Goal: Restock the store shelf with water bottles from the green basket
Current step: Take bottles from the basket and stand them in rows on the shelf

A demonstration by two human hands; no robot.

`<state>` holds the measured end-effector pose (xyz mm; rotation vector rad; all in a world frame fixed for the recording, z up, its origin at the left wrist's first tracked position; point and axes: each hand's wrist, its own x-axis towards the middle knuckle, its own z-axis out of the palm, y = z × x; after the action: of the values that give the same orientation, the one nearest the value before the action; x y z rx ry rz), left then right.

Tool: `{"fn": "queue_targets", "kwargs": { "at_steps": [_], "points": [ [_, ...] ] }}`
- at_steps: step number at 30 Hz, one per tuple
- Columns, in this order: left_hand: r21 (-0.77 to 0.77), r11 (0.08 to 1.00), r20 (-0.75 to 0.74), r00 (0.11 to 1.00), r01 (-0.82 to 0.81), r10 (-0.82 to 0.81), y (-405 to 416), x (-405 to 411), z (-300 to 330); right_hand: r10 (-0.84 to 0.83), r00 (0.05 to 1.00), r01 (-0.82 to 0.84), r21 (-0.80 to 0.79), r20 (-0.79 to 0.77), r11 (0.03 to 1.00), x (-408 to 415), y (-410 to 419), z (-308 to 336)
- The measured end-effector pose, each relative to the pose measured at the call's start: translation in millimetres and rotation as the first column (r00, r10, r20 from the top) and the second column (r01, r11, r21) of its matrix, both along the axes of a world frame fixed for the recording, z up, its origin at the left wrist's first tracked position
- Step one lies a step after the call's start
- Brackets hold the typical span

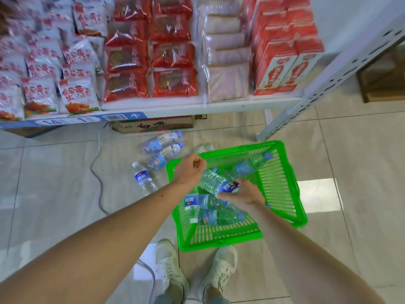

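Observation:
A green plastic basket [278, 183] stands on the tiled floor in front of my feet, with several clear water bottles lying in it. My right hand [243, 196] grips one bottle [213, 181] with a blue label near its middle, inside the basket. My left hand [190, 168] hovers over the basket's far left corner with its fingers curled and nothing visible in them. Three more bottles [162, 141] lie on the floor to the left of the basket, below the white shelf [219, 104].
The shelf carries red and white snack packs [129, 84] and red cartons [276, 73]. A cardboard box [153, 126] sits under it. A grey cable [96, 172] runs across the floor on the left. A perforated white upright [328, 84] stands at the right.

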<state>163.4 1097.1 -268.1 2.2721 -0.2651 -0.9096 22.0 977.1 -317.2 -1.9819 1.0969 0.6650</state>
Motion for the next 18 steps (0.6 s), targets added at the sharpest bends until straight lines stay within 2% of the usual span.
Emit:
{"fn": "queue_targets", "kwargs": {
  "at_steps": [4, 7, 10, 14, 18],
  "points": [
    [-0.054, 0.988, -0.03, 0.989, 0.146, -0.148, -5.1, 8.9, 77.0, 0.332, 0.943, -0.33, -0.06, 0.028, 0.942, 22.0, -39.0, 109.9],
    [-0.147, 0.959, -0.122, 0.957, 0.244, -0.262, -3.9, 19.0, 139.8, 0.578, 0.816, -0.569, -0.155, 0.011, 0.807, 47.5, -57.4, 203.5],
    [-0.231, 0.925, -0.222, 0.909, 0.302, -0.353, -4.5, 31.6, 204.1, 0.744, 0.667, -0.73, -0.233, -0.038, 0.643, 70.8, -66.3, 299.0],
    [-0.324, 0.863, -0.38, 0.783, 0.387, -0.494, -6.8, 51.3, 290.6, 0.861, 0.497, -0.821, -0.382, -0.11, 0.425, 90.9, -69.3, 421.5],
    [-0.346, 0.771, -0.275, 0.728, 0.534, -0.628, -17.2, 60.5, 378.5, 0.887, 0.44, -0.805, -0.5, -0.14, 0.32, 104.9, -67.2, 532.9]
  ]
}}
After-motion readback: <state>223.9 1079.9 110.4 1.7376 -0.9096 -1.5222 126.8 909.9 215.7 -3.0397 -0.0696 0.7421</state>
